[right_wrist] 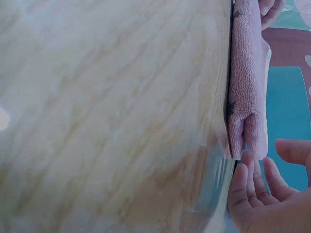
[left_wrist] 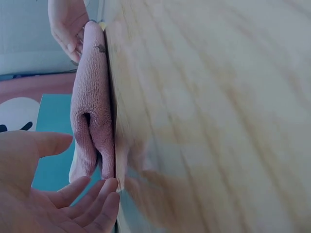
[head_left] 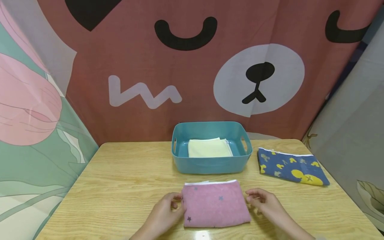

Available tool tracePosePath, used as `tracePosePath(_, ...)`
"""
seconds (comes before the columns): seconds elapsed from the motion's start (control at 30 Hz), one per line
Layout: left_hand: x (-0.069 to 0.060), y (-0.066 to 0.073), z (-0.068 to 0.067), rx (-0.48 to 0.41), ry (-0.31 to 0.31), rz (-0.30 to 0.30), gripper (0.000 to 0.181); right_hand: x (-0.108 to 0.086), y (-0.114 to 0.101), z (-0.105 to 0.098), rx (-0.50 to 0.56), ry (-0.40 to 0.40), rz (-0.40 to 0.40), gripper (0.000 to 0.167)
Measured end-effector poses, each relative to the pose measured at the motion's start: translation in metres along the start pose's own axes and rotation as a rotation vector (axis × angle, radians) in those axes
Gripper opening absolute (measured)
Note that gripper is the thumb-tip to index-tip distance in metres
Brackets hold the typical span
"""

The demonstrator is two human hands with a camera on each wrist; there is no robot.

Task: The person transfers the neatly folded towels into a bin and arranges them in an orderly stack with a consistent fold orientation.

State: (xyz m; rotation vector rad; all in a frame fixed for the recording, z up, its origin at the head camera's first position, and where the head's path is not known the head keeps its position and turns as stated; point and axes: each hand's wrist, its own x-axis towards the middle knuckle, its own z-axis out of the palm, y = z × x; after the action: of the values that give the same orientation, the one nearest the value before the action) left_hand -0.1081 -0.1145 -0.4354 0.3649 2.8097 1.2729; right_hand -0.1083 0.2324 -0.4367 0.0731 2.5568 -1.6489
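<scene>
A folded pink towel (head_left: 214,205) with small grey stars and a white edge lies flat on the table in front of me. At its left side is my left hand (head_left: 166,213), fingers loosely bent and the thumb apart from them. In the left wrist view the fingertips (left_wrist: 111,187) are at the towel's lower edge; whether they touch it I cannot tell. My right hand (head_left: 267,205) is beside the towel's right side with relaxed fingers. The right wrist view shows its fingertips (right_wrist: 247,158) close to the folded layers, the thumb held away.
Behind the pink towel stands a teal basket (head_left: 210,165) with handle holes, holding a folded pale yellow towel (head_left: 208,148). To its right lies a folded blue towel (head_left: 291,166) with yellow figures. A printed bear curtain (head_left: 135,60) hangs behind the wooden table (head_left: 126,173).
</scene>
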Motion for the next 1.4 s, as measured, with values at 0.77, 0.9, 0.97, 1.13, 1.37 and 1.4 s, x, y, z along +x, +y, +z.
tracePosePath(0.77, 0.0018, -0.0057, 0.0055, -0.122, -0.078, -0.021, 0.055, -0.0008, 0.0031, 0.0070, 0.035, -0.063, 0.031, 0.041)
tracePosePath(0.9, 0.0020, -0.0051, 0.0062, -0.117, -0.088, -0.017, 0.055, -0.0013, 0.0028, 0.0074, 0.013, -0.063, 0.023, 0.040)
tracePosePath(0.97, 0.0022, -0.0046, 0.0064, -0.122, -0.093, -0.013, 0.055, -0.0019, 0.0027, 0.0073, 0.011, -0.072, 0.014, 0.041)
tracePosePath(1.13, 0.0027, -0.0034, 0.0064, -0.167, -0.124, -0.030, 0.057, -0.0028, 0.0020, 0.0060, 0.022, -0.120, -0.007, 0.049)
tracePosePath(1.37, 0.0010, 0.0009, 0.0052, -0.242, -0.166, -0.087, 0.057, -0.0020, 0.0041, 0.0065, 0.029, -0.157, -0.026, 0.053)
tracePosePath(1.4, 0.0007, 0.0014, 0.0052, -0.253, -0.169, -0.093, 0.057, -0.0020, 0.0044, 0.0069, 0.031, -0.160, -0.025, 0.053)
